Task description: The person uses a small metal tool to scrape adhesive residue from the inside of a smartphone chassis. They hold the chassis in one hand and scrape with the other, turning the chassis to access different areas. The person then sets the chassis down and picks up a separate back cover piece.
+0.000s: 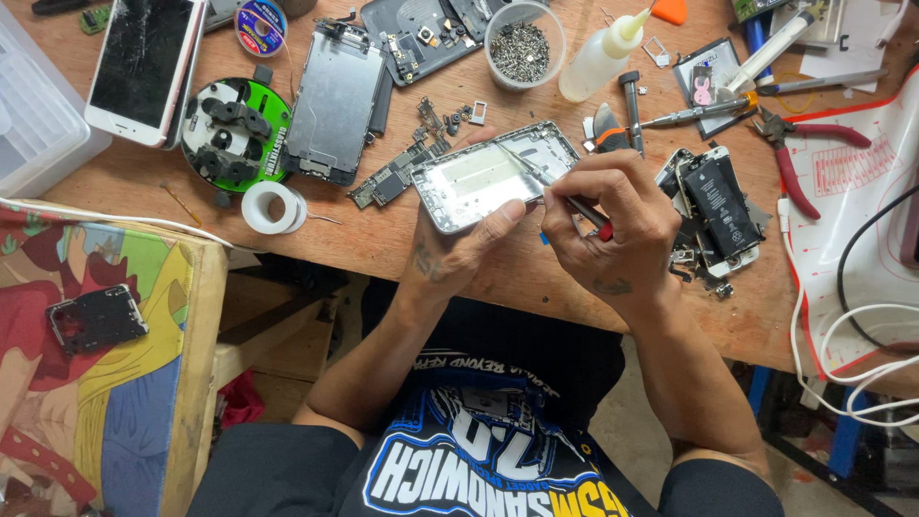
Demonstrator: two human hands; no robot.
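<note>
An empty silver phone housing lies tilted on the wooden bench. My left hand grips its near edge, thumb on the rim. My right hand holds metal tweezers whose tips reach into the housing's upper right part. A small circuit board lies just left of the housing.
A phone with its black battery exposed sits right of my right hand. Behind are a cup of screws, a squeeze bottle, screwdrivers, red-handled pliers, a display assembly, a cracked white phone and a tape roll.
</note>
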